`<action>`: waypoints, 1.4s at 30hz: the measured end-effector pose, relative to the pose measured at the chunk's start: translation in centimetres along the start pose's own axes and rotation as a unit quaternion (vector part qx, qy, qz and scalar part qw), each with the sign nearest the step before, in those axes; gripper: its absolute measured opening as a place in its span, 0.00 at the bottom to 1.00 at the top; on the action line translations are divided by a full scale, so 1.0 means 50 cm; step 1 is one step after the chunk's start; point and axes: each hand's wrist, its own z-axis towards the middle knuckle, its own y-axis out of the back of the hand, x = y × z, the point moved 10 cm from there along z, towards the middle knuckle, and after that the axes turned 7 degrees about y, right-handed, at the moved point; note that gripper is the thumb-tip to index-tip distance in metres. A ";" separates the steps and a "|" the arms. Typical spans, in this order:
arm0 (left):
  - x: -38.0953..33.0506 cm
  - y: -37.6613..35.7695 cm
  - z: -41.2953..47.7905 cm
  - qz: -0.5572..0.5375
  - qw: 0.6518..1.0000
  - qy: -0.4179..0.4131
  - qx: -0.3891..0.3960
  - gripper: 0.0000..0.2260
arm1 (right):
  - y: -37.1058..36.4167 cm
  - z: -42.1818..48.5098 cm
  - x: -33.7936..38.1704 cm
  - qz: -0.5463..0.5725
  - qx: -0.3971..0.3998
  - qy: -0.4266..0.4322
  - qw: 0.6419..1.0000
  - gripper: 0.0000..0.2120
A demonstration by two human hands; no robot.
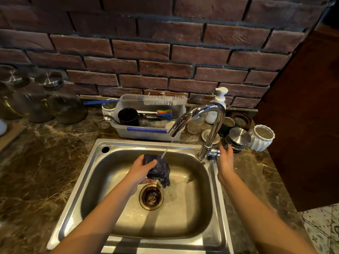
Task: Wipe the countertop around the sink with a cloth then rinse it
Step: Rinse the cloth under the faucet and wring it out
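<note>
My two bare forearms reach in over one steel sink [88,173] set in the brown marbled counter [36,171]. A single round drain [151,197] sits in the basin floor. Just above it my left hand [141,171] holds the one dark cloth [159,169], fingers clenched round it. It hangs bunched and wet over the basin, and a thin stream of water [166,151] lands on its top. My right hand [226,158] is at the sink's right rim, fingers grasping the short tap handle [217,152] at the base of the one curved chrome faucet [201,112].

Behind the sink stands one clear plastic caddy [146,135]. It holds one black cup [128,117] and one rainbow-headed brush [164,114], and a blue-handled bottle brush [163,100] lies across its top. I count two white ribbed pots, one left of the caddy [108,108] and one at far right [262,137]. A steel sink plug [239,136] lies near the right pot. One white pump bottle [218,103] stands behind the faucet; its label print is too small to read. At far left are two glass jars with steel lids [49,81]. A brick wall [165,52] backs it all.
</note>
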 end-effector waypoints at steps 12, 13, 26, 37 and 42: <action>-0.041 -0.039 -0.009 0.048 0.997 0.004 0.056 0.12 | -0.242 -0.274 0.026 -0.319 0.431 0.291 0.792 0.43; -0.043 -0.036 -0.010 0.051 0.997 0.000 0.054 0.12 | -0.252 -0.268 0.025 -0.323 0.420 0.283 0.799 0.43; -0.074 0.008 -0.044 0.361 0.903 -0.212 -0.097 0.20 | -0.299 -0.258 0.050 -0.306 0.406 0.182 0.842 0.16; 0.014 -0.068 -0.053 0.154 0.978 -0.068 0.126 0.39 | -0.282 -0.300 0.001 -0.085 0.379 -0.075 0.919 0.19; -0.009 -0.062 -0.032 0.203 0.970 -0.107 0.079 0.36 | -0.278 -0.315 0.002 -0.079 0.421 -0.125 0.895 0.21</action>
